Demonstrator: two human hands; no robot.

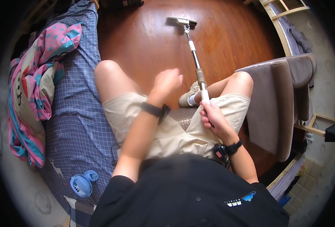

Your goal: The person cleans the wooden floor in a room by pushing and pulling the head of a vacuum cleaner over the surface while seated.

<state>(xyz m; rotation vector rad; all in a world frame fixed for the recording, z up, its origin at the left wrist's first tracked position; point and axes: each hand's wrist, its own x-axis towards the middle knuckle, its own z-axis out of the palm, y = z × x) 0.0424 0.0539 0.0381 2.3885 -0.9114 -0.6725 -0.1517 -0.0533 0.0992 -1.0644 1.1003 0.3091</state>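
Note:
I sit on a bed with my legs over the edge. My right hand (212,116) grips the white upper end of a long mop handle (196,64). The handle slants away from me to a flat white mop head (181,20) resting on the wooden floor (231,34). My left hand (166,82) hovers above my lap in a loose fist, holding nothing, a short way left of the handle. Both wrists carry black bands.
A blue checked bedsheet (78,113) lies under me, with a pink and teal quilt (39,79) at the left. A small blue fan (81,184) lies near my left hip. A brown padded chair (284,98) stands close at the right.

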